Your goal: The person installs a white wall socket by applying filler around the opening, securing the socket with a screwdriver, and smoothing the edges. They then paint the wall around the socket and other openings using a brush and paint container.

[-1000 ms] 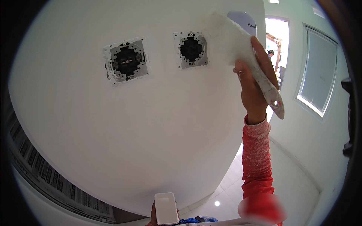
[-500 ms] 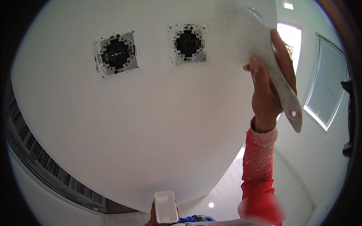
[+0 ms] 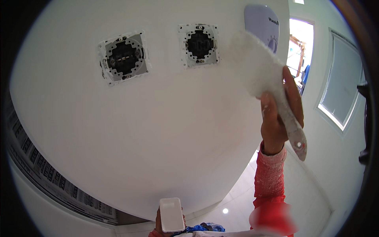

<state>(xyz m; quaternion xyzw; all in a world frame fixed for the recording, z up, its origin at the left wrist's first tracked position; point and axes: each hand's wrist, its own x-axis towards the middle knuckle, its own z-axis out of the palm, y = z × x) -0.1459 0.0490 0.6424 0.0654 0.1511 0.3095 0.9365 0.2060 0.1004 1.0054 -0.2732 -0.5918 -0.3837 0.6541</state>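
My right hand [image 3: 273,120], in a dusty red sleeve, is closed round a wide paintbrush [image 3: 263,73] with pale, whitened bristles and a worn handle with a hole at its end. The bristles point up and left, in front of the white wall [image 3: 158,118]; I cannot tell whether they touch it. Left of the brush are two uncovered electrical fittings with dark centres, a right one [image 3: 199,44] and a left one [image 3: 124,58], each edged with white smears. Low down, my left hand [image 3: 158,224] grips a small white rectangular tray [image 3: 172,215], mostly hiding the fingers.
A white wall-mounted unit with a dial [image 3: 260,19] is behind the brush at the upper right. Beyond the wall's right edge are a bright doorway [image 3: 302,43], a window [image 3: 342,79] and a tiled floor [image 3: 237,205]. Printed grey covering [image 3: 59,179] lines the lower left.
My right hand and the brush have moved down and slightly left, uncovering the wall-mounted unit. My left hand still holds the tray at nearly the same place.
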